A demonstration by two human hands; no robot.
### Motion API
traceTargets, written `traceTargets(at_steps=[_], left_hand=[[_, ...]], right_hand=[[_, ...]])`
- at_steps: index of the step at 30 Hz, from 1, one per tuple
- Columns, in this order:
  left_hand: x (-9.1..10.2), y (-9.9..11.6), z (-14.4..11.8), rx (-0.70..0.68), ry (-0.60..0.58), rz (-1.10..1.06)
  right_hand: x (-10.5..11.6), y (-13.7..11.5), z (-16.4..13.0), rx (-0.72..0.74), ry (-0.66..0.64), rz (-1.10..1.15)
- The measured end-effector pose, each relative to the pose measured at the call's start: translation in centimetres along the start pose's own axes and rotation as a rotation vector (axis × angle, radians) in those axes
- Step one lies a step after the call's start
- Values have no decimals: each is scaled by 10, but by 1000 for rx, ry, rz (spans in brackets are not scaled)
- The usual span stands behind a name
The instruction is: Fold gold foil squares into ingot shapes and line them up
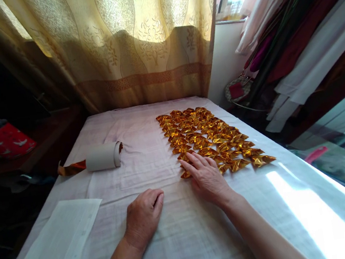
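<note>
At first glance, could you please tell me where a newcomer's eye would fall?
Probably on the shiny gold folded pieces, in rows on the right of the pale cloth, with the right hand at the near-left ones. Next might come the backlit yellow curtain beyond the far edge, then the grey roll at the left.

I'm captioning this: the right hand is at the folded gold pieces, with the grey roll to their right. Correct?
Not quite: the head view shows the grey roll to the left of the folded gold pieces. The right hand is at them, as you say.
</note>
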State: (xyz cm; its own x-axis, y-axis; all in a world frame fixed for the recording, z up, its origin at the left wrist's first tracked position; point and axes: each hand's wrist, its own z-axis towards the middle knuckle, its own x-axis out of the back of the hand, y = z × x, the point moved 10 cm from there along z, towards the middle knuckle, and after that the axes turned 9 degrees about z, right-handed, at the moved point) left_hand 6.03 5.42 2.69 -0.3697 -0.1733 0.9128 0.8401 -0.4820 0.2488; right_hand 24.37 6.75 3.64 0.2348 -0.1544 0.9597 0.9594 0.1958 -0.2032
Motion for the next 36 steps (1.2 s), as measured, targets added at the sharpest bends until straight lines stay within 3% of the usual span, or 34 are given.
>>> traceTargets(at_steps=[5, 19, 24, 29, 36], left_hand=[[-1, -1, 1, 13, -12, -11], [0, 0, 1, 8, -18, -8], [-2, -1, 1, 7, -17, -9], [-6, -7, 0, 44, -8, -49], [-6, -19, 2, 138, 14, -257]], right_hand=[[-5, -8, 8, 71, -145, -1], [7, -9, 8, 124, -157, 71], [12, -1, 35, 105, -153, 153], [8, 19, 73, 27, -170, 44], [8, 26, 86, 36, -204, 12]])
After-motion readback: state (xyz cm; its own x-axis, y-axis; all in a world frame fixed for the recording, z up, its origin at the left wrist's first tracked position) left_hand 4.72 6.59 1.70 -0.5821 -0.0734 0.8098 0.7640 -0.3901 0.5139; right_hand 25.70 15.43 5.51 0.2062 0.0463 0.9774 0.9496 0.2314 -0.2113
